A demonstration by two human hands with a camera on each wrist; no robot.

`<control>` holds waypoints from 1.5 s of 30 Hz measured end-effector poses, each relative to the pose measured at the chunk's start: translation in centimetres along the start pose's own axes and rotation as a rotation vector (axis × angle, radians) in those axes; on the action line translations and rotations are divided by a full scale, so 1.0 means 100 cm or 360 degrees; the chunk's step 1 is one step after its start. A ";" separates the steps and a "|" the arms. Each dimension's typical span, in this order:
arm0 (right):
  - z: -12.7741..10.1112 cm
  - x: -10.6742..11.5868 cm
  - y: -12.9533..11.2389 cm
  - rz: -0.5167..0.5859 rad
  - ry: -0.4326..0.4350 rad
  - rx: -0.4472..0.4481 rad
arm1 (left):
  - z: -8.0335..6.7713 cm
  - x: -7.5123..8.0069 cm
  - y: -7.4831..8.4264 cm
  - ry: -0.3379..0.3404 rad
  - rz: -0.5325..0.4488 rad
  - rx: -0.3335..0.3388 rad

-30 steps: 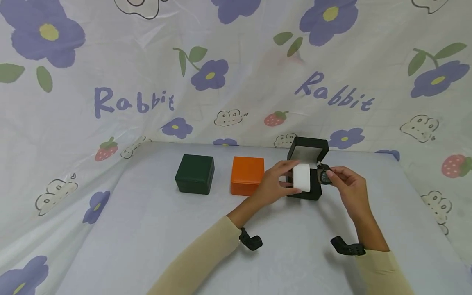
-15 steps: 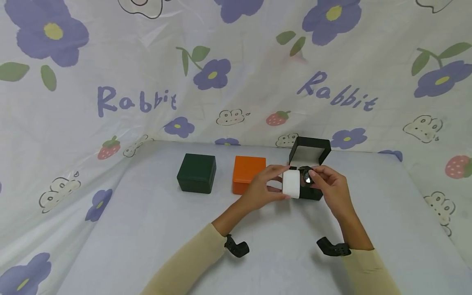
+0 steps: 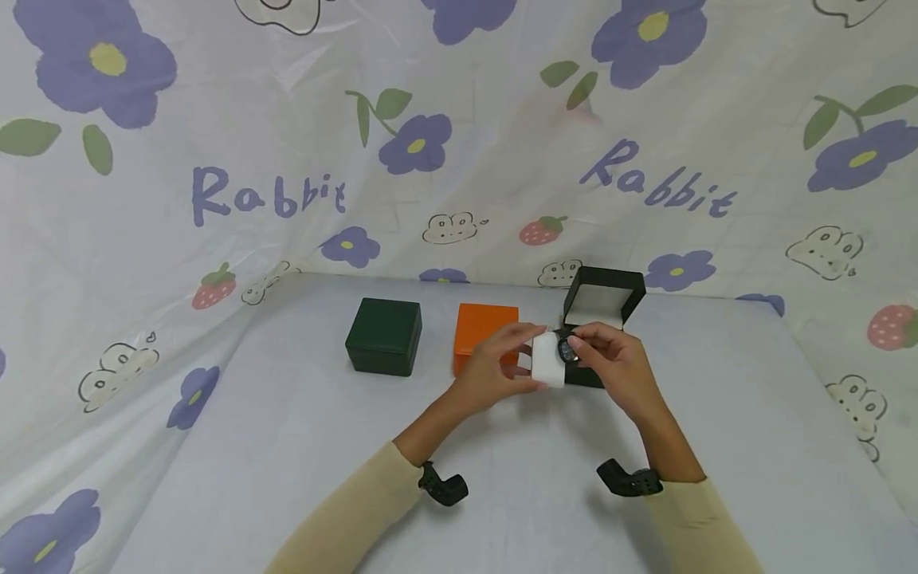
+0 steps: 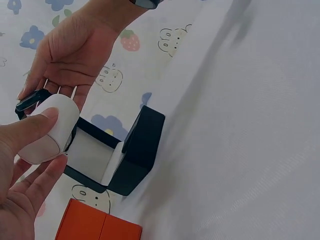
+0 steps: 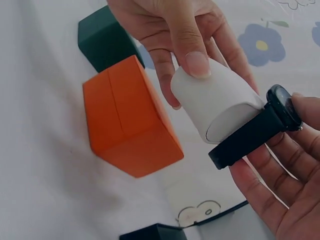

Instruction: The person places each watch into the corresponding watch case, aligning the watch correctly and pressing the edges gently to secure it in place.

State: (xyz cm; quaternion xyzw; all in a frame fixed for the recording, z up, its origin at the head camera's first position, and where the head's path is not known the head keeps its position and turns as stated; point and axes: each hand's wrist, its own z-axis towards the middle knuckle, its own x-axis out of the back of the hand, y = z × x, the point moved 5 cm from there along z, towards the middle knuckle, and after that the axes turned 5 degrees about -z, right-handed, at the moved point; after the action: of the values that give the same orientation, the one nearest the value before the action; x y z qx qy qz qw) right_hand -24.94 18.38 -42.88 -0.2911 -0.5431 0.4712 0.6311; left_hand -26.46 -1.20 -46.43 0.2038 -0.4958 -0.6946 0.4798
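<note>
Nearest the camera, two cream sleeves are seen above the bench [image 3: 287,446], which is covered with a pale cloth. The white watch cushion [image 3: 547,359] is held clear of the bench by the left hand [image 3: 495,368]; its grip is clamped on the cushion, with the thumb on top and the fingers curled beneath. A black watch [image 3: 569,351] is held against the right end of the cushion by the right hand [image 3: 611,363], whose grip is pinched on the watch case. Just behind the hands, an open black watch box [image 3: 601,307] with a pale lining is set on the bench. A closed orange box [image 3: 484,333] stands to its left, and a closed dark green box [image 3: 383,336] is placed further left. A flower-printed sheet [image 3: 459,143] is hung behind.
</note>
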 end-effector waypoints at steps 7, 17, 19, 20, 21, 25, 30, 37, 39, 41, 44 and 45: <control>0.005 -0.008 -0.005 0.0015 -0.0030 0.0003 | -0.006 0.008 0.002 0.0061 0.0020 0.0008; 0.007 -0.013 -0.006 0.0141 0.0105 -0.0029 | -0.009 0.020 0.007 0.0153 0.0099 0.0086; 0.007 -0.013 -0.008 0.0107 0.0104 -0.0008 | -0.009 0.023 0.007 0.0172 0.0100 0.0093; 0.006 -0.013 -0.008 0.0077 0.0095 0.0011 | -0.009 0.024 0.007 0.0183 0.0082 0.0094; 0.006 -0.014 -0.008 0.0056 0.0078 0.0029 | -0.009 0.025 0.008 0.0193 0.0065 0.0091; 0.005 -0.015 -0.010 0.0022 -0.0015 0.0145 | -0.008 0.029 0.011 0.0233 -0.0009 0.0070; 0.004 -0.018 -0.012 0.0087 -0.0052 0.0217 | -0.008 0.031 0.014 0.0229 -0.0042 0.0052; 0.002 -0.020 -0.017 0.0097 0.0012 0.0231 | -0.010 0.032 0.016 0.0283 -0.0003 0.0015; 0.002 -0.021 -0.019 0.0092 0.0022 0.0222 | -0.011 0.033 0.016 0.0305 0.0006 0.0005; 0.002 -0.021 -0.021 0.0086 0.0025 0.0215 | -0.011 0.034 0.016 0.0325 0.0020 0.0000; 0.002 -0.022 -0.023 0.0094 0.0023 0.0200 | -0.012 0.035 0.016 0.0346 0.0034 -0.0001; 0.002 -0.023 -0.024 0.0094 0.0021 0.0203 | -0.012 0.035 0.017 0.0353 0.0037 0.0001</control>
State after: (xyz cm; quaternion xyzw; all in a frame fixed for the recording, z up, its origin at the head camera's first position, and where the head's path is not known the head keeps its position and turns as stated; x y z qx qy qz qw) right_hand -24.38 15.38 -41.68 -0.2694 -0.4991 0.5213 0.6376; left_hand -26.33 -4.92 -44.82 0.2739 -0.4420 -0.6620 0.5397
